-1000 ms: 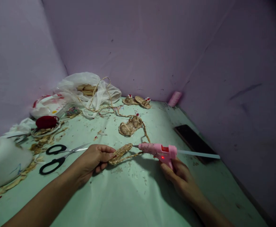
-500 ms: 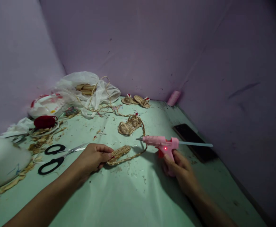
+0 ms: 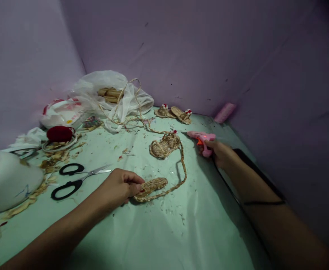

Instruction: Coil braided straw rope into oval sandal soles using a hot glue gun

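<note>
Where our left hand lay: our left hand rested near the middle of the green sheet, its fingers pinched shut on the left end of the woven sole.
Woven sole: it lay flat on the sheet, just right of our fingertips, and was small, oval and straw-coloured.
Braid: a braid curved from the sole's right end away from us to the half-made sandal, which lay farther back on the sheet.
Right hand: our right hand was stretched toward the far right of the sheet, well apart from the left, and was clenched round the grip of the glue gun.
Glue gun: it was pink, with a red light lit on its side. Its nozzle pointed left, just right of the half-made sandal. We could not tell whether it touched the sheet.
Forearm: a thin black band circled our right forearm.
Phone: a dark flat phone lay beside our right arm, partly hidden by it.
Scissors: black-handled scissors lay left of our left hand, blades pointing right, and touched neither hand.
Back of the sheet: a pair of finished sandals lay by the purple wall, with a pink spool to their right.
Left side: a clear plastic bag, a red ball and a white bowl sat among straw scraps.
</note>
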`<state>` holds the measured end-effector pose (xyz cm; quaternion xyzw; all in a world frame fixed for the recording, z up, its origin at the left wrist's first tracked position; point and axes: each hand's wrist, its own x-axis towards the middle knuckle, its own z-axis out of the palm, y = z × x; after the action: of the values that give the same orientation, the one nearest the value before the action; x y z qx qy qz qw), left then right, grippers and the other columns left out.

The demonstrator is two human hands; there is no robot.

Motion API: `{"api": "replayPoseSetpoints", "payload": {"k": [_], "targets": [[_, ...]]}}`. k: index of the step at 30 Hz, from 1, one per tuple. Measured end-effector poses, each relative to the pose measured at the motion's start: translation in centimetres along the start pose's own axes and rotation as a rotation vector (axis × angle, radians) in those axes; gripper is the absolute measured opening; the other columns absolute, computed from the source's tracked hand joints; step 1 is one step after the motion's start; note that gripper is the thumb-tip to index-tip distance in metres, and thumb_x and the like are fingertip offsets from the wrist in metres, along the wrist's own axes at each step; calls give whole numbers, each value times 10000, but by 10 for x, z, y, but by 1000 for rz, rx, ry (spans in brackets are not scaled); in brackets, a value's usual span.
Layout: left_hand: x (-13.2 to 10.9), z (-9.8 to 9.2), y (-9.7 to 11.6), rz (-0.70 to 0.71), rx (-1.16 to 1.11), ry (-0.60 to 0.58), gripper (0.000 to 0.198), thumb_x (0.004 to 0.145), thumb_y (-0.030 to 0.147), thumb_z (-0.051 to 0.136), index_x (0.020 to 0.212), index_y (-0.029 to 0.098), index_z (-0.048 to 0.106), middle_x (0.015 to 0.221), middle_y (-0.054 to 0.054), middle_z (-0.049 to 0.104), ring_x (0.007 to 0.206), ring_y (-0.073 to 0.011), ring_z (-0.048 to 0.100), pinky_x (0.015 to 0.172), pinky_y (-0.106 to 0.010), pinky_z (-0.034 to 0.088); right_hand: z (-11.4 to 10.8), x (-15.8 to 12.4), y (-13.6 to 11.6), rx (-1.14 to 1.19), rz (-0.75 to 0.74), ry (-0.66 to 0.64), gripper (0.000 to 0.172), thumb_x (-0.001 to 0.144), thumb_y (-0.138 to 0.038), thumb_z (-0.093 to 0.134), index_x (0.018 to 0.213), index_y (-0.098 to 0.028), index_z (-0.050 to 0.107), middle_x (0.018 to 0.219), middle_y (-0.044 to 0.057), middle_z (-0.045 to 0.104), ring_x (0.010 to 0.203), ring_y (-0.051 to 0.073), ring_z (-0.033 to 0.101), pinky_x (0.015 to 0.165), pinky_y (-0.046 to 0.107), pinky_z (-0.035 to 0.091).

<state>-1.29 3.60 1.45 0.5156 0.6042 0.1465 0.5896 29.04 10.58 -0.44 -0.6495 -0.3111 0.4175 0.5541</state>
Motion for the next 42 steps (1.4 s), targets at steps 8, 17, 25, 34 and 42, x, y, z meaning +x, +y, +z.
{"api": "replayPoseSetpoints", "payload": {"k": [8, 17, 25, 34, 42], "targets": [[2, -3, -4, 26, 62, -71, 361, 586, 319, 546, 845, 110, 687, 650, -21, 592, 514, -95, 404, 479, -229, 287, 16, -108, -6, -646, -773, -484, 62, 753, -276, 679, 755, -214, 672, 819, 40, 686, 817, 209, 615, 812, 368, 433], [-3, 2, -1, 77, 65, -137, 280, 656, 288, 560, 814, 103, 698, 578, 10, 569, 518, -86, 404, 506, -217, 307, 15, -130, 18, -1022, -1117, -703, 204, 884, -230, 511, 737, -197, 648, 609, -24, 591, 574, 125, 557, 920, 407, 357], [-8, 18, -19, 361, 509, 71, 222, 735, 235, 515, 853, 229, 702, 817, -27, 650, 767, -188, 580, 674, -291, 422, 1, -150, 27, -914, -1025, -748, 199, 899, -215, 517, 761, -179, 655, 666, 21, 609, 611, 147, 521, 574, 283, 394], [-8, 23, -21, 547, 599, 73, 212, 811, 226, 459, 845, 225, 668, 835, -22, 599, 729, -154, 549, 673, -289, 423, 7, -151, 38, -833, -1063, -617, 140, 867, -198, 565, 761, -156, 646, 650, 23, 618, 574, 144, 534, 564, 304, 400], [-6, 25, -24, 598, 685, 71, 217, 791, 170, 405, 688, 185, 596, 822, -13, 567, 617, -110, 520, 599, -257, 398, 14, -155, 37, -876, -1130, -466, 166, 845, -153, 556, 702, -171, 638, 583, 10, 608, 505, 132, 538, 504, 298, 401]]}}
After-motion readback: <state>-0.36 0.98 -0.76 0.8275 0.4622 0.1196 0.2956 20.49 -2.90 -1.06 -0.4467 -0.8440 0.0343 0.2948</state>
